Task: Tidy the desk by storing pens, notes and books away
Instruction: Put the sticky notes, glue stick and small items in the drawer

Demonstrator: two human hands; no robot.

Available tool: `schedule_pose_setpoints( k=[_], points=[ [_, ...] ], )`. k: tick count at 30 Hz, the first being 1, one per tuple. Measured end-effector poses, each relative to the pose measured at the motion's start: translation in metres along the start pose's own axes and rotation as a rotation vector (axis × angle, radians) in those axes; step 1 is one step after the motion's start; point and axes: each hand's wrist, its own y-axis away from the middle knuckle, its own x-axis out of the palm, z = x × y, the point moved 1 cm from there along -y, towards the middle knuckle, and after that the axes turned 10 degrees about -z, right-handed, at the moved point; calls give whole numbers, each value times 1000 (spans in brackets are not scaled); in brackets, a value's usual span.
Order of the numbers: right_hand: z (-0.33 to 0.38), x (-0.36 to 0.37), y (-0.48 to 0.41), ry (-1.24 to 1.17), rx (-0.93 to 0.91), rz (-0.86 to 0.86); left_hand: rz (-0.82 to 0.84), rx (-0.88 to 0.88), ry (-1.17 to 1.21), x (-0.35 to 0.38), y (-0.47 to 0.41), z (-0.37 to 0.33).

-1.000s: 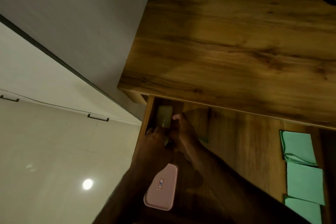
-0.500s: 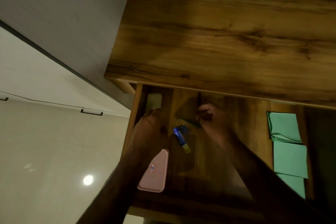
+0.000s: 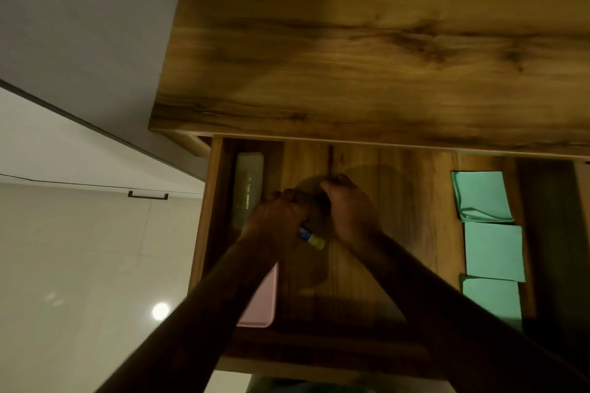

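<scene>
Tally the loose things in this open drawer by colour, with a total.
Green notes: 3
Pink case: 1
Grey case: 1
Blue-and-yellow stick: 1
Dark thin streak: unclear, not counted
Total: 6

A single view from a camera worn on the person's head, looking steeply down and a little forward. The wooden table [image 3: 383, 41] top fills the upper part of the frame, its front edge crossing the middle. The open drawer [image 3: 399, 217] sits just below that edge, close to the lens. Both forearms enter from the bottom edge, and the left hand [image 3: 277, 217] and right hand [image 3: 348, 210] meet near the centre. The pale floor [image 3: 79, 265] lies far below on the left.
</scene>
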Motion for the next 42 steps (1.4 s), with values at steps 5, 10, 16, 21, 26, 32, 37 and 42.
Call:
schedule_pose_setpoints(
  k=[5,10,16,21,26,32,37,42],
  points=[
    [15,-8,-29,-74,-8,-69,-92,-23,81,1,5,6],
    [23,-1,-58,-135,-43,-111,-80,-29,100,0,1,12],
    [22,4,-66,-196,-43,-96,-74,-35,106,2,3,15],
    [24,-7,-48,-202,-71,-165,-38,-37,114,2,2,17],
    [15,1,-12,-95,-103,83,-6,-83,120,8,1,21],
    [19,19,-5,-80,-175,79,1,-122,145,7,0,20],
    [27,9,-28,-118,-166,-59,-10,-119,120,3,2,17],
    [36,1,-44,-109,-306,-92,-15,-123,97,2,2,16]
  ],
)
